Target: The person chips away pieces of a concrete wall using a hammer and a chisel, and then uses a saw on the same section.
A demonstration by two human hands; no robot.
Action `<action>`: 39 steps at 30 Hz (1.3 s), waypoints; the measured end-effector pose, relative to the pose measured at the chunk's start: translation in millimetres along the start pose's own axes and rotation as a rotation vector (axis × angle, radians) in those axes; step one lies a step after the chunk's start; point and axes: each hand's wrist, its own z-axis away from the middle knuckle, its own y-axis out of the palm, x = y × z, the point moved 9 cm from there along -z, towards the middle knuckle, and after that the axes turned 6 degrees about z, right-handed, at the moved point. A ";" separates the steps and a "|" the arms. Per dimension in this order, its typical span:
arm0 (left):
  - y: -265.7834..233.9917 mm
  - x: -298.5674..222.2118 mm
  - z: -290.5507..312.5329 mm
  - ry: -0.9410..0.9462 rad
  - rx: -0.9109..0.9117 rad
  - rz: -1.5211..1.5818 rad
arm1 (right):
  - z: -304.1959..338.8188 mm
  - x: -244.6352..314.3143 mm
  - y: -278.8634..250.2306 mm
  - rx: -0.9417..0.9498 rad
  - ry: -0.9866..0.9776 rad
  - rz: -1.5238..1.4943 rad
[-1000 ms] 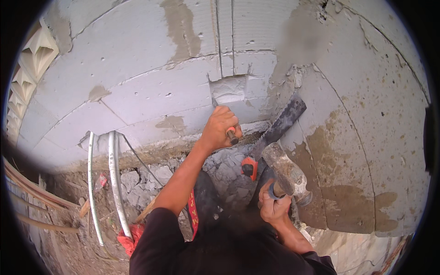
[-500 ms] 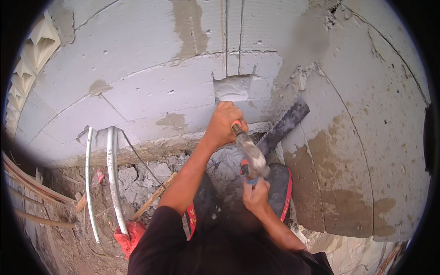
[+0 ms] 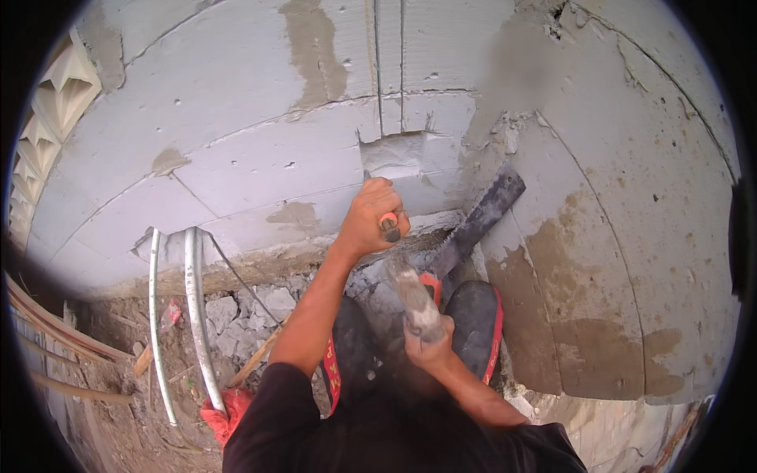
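My left hand is closed around a chisel with an orange grip and a dark metal butt end. Its tip meets the wall by the lower left edge of a rectangular recess; most of the shank is hidden by my fingers. Lower down, my right hand grips a pale, dusty, club-like piece, smeared by motion. Its upper end is just below the chisel's butt, apart from it. Behind this piece, a handsaw with a toothed dark blade and orange handle leans against the wall corner.
Grey block walls meet at a corner, with two vertical grooves above the recess. Rubble lies at the wall's foot. White conduits stand at left near a red bag. My shoes flank the saw handle.
The club-like piece has swung back from the chisel, downward and slightly left with my right hand. My left hand keeps the chisel at the recess; the view has shifted slightly.
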 end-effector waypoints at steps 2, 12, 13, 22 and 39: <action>1.7 1.5 1.5 -0.001 0.021 -0.002 | 1.2 -30.7 14.3 0.225 0.250 0.003; -72.3 47.4 49.4 -0.362 -0.517 0.448 | 4.5 -38.8 -89.8 -0.098 0.432 -0.327; -64.6 42.3 34.4 -0.353 -0.491 0.429 | -0.2 -34.0 -91.5 -0.130 0.434 -0.374; 46.9 -14.2 -75.8 -0.089 -0.387 -0.141 | -37.8 -23.6 -102.0 -0.228 0.523 -0.414; 7.9 25.4 -60.6 -0.214 -0.640 -0.007 | -115.9 33.9 -89.5 -0.317 0.156 -0.348</action>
